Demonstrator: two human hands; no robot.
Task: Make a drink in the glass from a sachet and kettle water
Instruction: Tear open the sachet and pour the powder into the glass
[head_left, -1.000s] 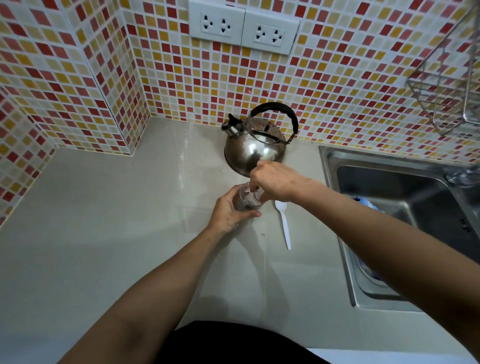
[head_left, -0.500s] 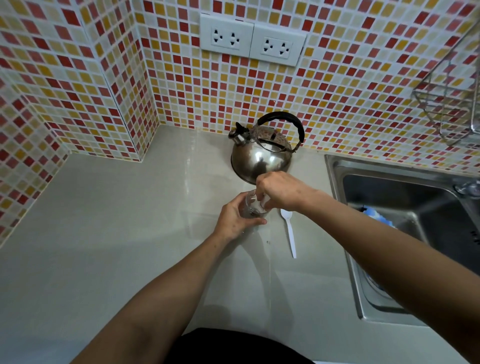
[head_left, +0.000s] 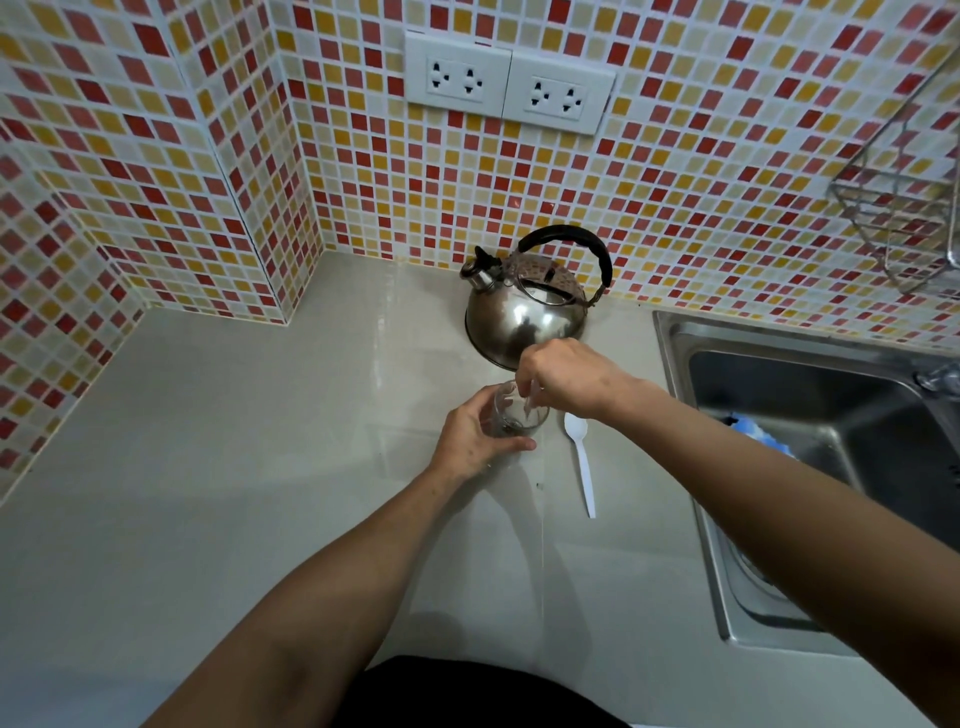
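Note:
A small clear glass (head_left: 519, 413) stands on the grey counter with a little dark matter at its bottom. My left hand (head_left: 475, 436) wraps around its left side. My right hand (head_left: 569, 376) hovers over the rim with fingers pinched on a small pale sachet (head_left: 531, 397) that points down into the glass; most of the sachet is hidden. A steel kettle (head_left: 524, 317) with a black handle sits just behind the glass. A white plastic spoon (head_left: 582, 462) lies on the counter right of the glass.
A steel sink (head_left: 691, 364) is set into the counter at the right, with something blue (head_left: 748, 426) in its basin. Tiled walls enclose the back and left. Two wall sockets (head_left: 506, 88) are above the kettle, and a wire rack (head_left: 904, 197) hangs at the upper right.
The view has shifted, so everything sits lower in the frame. Both hands stay at the glass, with the right still pinched above the rim.

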